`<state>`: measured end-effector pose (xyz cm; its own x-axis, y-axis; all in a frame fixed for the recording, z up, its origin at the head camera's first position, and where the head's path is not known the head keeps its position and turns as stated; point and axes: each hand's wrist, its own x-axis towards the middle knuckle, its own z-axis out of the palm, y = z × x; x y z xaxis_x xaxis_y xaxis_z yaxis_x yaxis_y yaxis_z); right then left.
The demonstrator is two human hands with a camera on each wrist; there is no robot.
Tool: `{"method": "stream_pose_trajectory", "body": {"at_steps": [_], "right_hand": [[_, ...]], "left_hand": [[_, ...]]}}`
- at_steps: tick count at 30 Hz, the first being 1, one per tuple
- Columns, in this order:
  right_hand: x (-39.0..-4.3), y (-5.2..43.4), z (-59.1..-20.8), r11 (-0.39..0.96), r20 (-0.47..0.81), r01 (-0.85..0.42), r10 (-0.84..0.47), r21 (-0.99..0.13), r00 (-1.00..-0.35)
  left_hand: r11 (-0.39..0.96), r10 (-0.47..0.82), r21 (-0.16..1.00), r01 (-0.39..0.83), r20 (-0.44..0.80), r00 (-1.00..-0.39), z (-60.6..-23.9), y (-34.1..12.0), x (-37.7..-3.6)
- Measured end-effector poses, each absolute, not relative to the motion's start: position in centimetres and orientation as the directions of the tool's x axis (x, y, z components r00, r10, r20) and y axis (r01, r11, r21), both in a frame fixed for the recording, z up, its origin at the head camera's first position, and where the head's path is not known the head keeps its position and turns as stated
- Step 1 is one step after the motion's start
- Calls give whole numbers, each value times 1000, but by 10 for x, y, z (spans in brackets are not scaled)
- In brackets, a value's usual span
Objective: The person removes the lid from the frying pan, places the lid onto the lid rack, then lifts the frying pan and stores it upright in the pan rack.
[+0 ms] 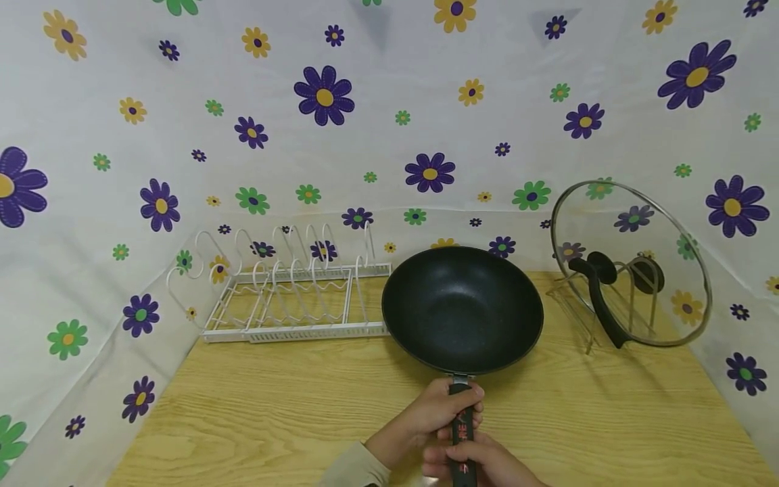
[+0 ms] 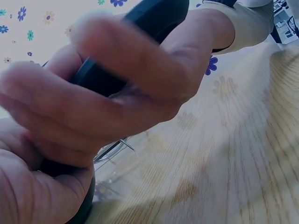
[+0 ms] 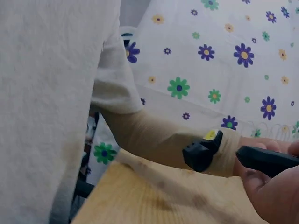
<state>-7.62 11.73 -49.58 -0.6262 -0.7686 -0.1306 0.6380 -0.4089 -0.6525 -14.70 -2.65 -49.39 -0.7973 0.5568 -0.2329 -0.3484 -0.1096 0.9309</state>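
We see both hands wrapped around the black handle (image 1: 462, 433) of a dark non-stick wok (image 1: 462, 308) resting on the wooden table (image 1: 255, 412). Our left hand (image 1: 441, 409) grips nearer the bowl, and our right hand (image 1: 481, 463) grips just behind it, at the handle's end. To the wok's left stands a white wire dish rack (image 1: 286, 294); to its right, a glass lid (image 1: 629, 264) leans upright on a wire stand (image 1: 572, 308).

wood table (image 1: 255, 419): white rack (image 1: 292, 297) back left, wok (image 1: 462, 308) mid, lid stand (image 1: 584, 304) right
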Motion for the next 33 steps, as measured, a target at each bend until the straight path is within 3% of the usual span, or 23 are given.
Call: {"method": "stream_pose_trajectory", "body": {"at_steps": [14,23,33], "right_hand": [[-67,102,-493,-499,-93,770,-813,-398,-575],[-66,96,-487,-513,-212,722,-727,-463,-653],[-66,92,-486,-518,-276,732,-698,-443,-661]], "left_hand": [[-126,616,919,-375,-223,-756,-494,-30,-149],[-150,629,909,-389,-216,-747,-494,-29,-150],[-107,614,923,-369,-230,-755,-493,-33,-149]]}}
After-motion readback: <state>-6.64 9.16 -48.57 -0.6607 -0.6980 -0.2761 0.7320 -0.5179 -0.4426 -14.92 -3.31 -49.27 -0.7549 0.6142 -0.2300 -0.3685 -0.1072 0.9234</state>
